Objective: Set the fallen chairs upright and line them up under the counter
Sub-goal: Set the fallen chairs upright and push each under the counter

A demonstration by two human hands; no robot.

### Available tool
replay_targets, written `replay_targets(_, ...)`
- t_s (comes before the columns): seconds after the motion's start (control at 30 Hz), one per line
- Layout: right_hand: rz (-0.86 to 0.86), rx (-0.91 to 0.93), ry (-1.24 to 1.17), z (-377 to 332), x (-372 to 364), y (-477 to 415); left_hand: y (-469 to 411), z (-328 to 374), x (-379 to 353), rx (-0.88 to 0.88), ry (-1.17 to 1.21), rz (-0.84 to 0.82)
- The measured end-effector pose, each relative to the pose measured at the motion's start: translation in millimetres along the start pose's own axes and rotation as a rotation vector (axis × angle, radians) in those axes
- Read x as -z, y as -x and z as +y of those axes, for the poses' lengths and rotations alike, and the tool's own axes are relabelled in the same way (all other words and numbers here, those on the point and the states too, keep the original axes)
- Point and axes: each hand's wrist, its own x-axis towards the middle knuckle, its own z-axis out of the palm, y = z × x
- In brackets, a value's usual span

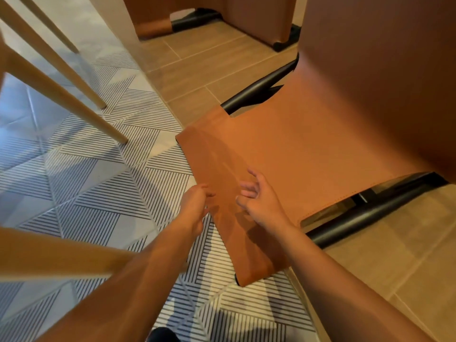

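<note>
Head view: left hand point(195, 206) and right hand point(259, 201) hover loose-fingered, empty, over smooth tan-leather chair point(308, 149).

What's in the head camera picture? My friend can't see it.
A brown leather chair lies tipped over on the floor. The left hand and right hand reach to its near edge. Pale wooden legs stand to the left.

1. Both bare forearms reach forward and down, drawing closer together toward the wrists.
2. Left hand point(195, 208): seen from its back, fingers loosely curled and gripping nothing.
3. Right hand point(261, 203): fingers spread and slightly bent, just beside the left, not touching it.
</note>
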Motion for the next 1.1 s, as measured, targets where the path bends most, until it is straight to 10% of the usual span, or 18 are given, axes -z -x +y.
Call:
replay_targets(0.47, -0.076, 0.098, 0.192, 29, -17, 4, -24, -22, -8, 0.09, 0.084, 0.099)
replay_targets(1.1, -0.13, 0.003, 1.292, 20, -58, 12, -23, -15, -4, 0.112, -0.187, 0.129)
